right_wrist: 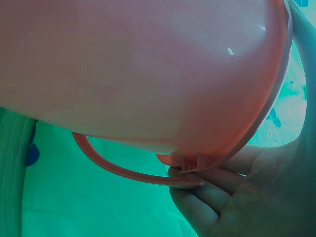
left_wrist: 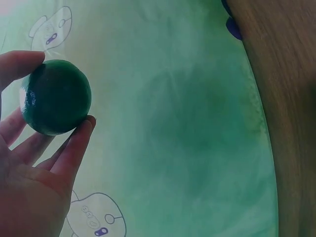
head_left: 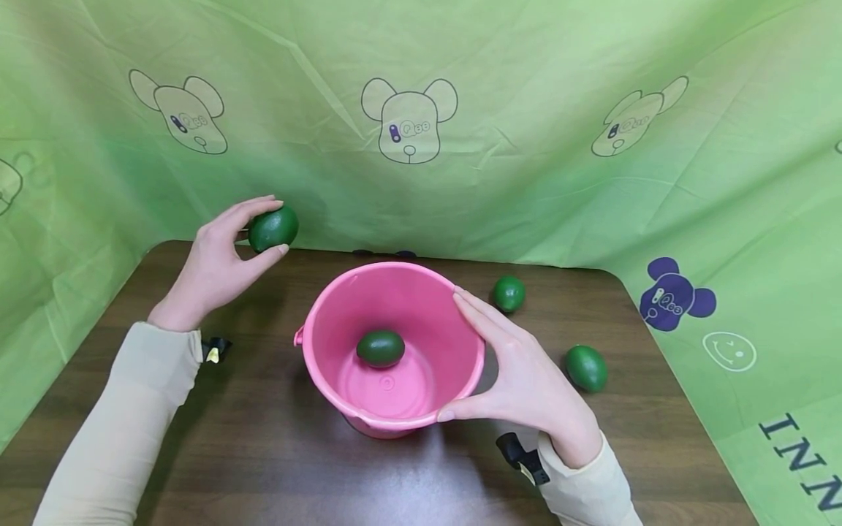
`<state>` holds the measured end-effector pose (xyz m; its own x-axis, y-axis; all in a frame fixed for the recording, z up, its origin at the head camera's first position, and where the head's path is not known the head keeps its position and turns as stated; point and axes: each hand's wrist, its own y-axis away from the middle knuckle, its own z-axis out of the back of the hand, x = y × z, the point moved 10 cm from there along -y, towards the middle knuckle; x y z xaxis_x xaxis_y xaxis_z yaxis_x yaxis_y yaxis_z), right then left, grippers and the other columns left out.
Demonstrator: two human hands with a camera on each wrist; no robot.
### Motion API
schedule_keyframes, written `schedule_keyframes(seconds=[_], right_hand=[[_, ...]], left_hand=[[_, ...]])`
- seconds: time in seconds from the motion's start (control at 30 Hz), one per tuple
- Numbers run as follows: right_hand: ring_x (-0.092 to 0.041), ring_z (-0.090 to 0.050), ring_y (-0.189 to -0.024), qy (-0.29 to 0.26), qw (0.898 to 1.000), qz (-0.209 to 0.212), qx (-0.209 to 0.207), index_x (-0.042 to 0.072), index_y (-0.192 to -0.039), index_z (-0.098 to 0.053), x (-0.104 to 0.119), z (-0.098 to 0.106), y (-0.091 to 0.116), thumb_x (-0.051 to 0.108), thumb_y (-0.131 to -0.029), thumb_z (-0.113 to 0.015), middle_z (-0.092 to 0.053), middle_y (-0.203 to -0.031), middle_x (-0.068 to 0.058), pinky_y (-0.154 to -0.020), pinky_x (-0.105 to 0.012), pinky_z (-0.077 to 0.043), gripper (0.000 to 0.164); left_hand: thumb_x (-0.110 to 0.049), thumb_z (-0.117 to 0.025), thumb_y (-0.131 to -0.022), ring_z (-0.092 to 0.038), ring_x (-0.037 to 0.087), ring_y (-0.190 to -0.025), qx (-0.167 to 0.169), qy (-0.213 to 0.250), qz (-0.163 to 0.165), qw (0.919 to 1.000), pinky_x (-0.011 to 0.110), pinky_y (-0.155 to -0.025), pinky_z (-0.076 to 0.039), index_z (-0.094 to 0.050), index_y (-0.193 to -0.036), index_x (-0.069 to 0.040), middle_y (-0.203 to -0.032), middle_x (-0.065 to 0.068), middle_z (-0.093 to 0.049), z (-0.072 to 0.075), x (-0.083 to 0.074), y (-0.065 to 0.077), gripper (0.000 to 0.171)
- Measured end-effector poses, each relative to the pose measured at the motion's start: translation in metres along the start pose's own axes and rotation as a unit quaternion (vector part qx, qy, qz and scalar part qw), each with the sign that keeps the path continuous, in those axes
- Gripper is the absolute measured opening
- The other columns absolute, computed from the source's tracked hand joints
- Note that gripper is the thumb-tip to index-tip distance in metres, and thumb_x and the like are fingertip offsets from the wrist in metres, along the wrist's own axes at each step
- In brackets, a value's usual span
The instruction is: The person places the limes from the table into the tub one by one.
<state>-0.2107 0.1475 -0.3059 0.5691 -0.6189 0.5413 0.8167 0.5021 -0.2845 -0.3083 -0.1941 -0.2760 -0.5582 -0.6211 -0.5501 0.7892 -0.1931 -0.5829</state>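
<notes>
A wooden counter (head_left: pixel 250 453) carries a pink bucket (head_left: pixel 408 292), set between its left and right edges. The right hand (head_left: pixel 526 376) grips the bucket's rim, thumb and fingers spread apart. Toward the far left corner, the left hand (head_left: pixel 213 267) pinches a green fruit (head_left: pixel 272 229) above the counter. A second fruit (head_left: pixel 381 348) lies inside the bucket; a third fruit (head_left: pixel 586 368) sits toward the right edge, a fourth fruit (head_left: pixel 509 294) near the far edge.

- The right hand (right_wrist: pixel 256 190) gripped the rim of a pink bucket (right_wrist: pixel 138 69), fingertips at the handle mount.
- The curved handle (right_wrist: pixel 116 169) bowed out from the bucket's wall.
- Beyond the edge of the counter (right_wrist: pixel 11 173) hung green cloth (right_wrist: pixel 98 210) with blue patches.
</notes>
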Motion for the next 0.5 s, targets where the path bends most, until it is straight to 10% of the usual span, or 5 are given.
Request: schedule_keyframes(seconds=[0.5], right_hand=[[-0.009, -0.032, -0.145, 0.005, 1.0, 0.002, 0.001, 0.025, -0.161, -0.033, 0.001, 0.001, 0.0, 0.073, -0.055, -0.089, -0.029, -0.163, 0.011, -0.109, -0.044, -0.042, 0.129]], left_hand=[[-0.01, -0.083, -0.086, -0.054, 0.021, -0.128, 0.0, 0.009, -0.018, 0.9998, 0.013, -0.09, -0.042, -0.062, -0.141, -0.018, -0.147, -0.004, -0.054, -0.003, -0.014, 0.006, 0.059]])
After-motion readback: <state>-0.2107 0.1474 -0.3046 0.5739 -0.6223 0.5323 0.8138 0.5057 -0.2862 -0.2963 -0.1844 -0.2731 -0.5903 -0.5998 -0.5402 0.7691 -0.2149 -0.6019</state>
